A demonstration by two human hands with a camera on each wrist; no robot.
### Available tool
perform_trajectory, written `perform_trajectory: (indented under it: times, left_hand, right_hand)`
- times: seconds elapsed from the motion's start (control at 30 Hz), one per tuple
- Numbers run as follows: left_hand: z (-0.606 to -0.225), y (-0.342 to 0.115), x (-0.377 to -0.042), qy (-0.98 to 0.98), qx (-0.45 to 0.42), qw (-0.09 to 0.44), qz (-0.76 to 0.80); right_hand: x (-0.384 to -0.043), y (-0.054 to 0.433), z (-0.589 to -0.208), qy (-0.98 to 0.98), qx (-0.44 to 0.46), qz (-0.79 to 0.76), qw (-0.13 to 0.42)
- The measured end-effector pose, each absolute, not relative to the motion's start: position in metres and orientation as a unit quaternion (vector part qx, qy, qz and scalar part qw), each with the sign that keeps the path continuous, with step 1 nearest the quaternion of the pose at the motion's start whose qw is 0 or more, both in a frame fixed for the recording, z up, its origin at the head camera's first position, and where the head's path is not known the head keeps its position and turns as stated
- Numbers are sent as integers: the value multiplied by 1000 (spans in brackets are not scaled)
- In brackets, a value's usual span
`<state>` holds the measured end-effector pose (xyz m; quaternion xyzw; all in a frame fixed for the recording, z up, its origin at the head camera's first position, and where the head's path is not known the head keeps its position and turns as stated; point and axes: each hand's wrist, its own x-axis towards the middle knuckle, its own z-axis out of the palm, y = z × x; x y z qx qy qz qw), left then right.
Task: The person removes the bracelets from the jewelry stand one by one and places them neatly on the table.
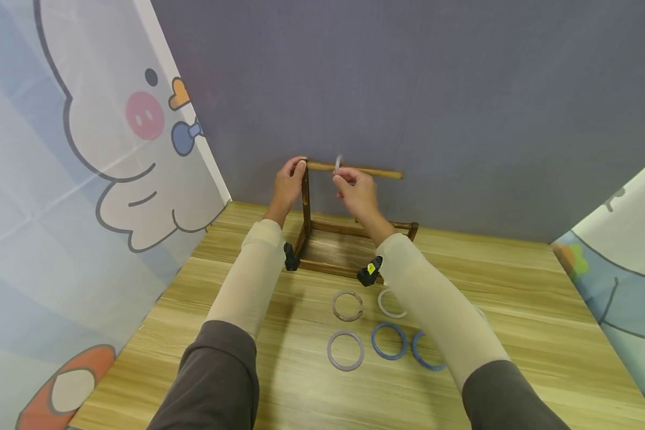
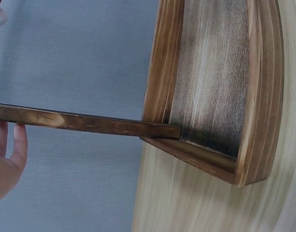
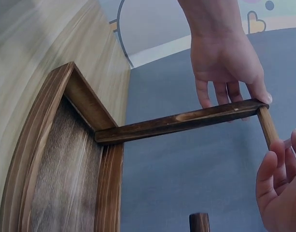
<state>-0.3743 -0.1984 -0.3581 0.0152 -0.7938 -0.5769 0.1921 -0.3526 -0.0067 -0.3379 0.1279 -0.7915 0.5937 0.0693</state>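
Note:
A dark wooden stand (image 1: 306,206) has a tray base, an upright post and a lighter horizontal bar (image 1: 378,172) on top. My left hand (image 1: 286,186) grips the post's top end, thumb and fingers on either side of it. With bent fingers my right hand (image 1: 359,194) pinches a pale, translucent bangle (image 1: 338,161) at the bar, left of its middle. The bangle appears to be round the bar, though fingers hide its lower part. In the right wrist view, only a sliver of the bangle (image 3: 288,143) shows between the fingertips.
Bangles lie on the wood-grain table (image 1: 295,382) before the stand: a brownish one (image 1: 334,306), a lavender one (image 1: 329,350), a blue one (image 1: 373,340), another blue one (image 1: 415,349) and a white one (image 1: 379,303). My right forearm partly covers some. A grey wall (image 1: 462,119) stands behind.

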Motion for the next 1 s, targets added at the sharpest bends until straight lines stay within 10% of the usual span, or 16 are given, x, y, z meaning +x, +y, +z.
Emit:
perform_trajectory:
  times: [1.0]
  left_hand:
    - [-358,-202,-376,-793,7,187,-580]
  right_hand:
    - [-357,30,-333,-802,111,582,75]
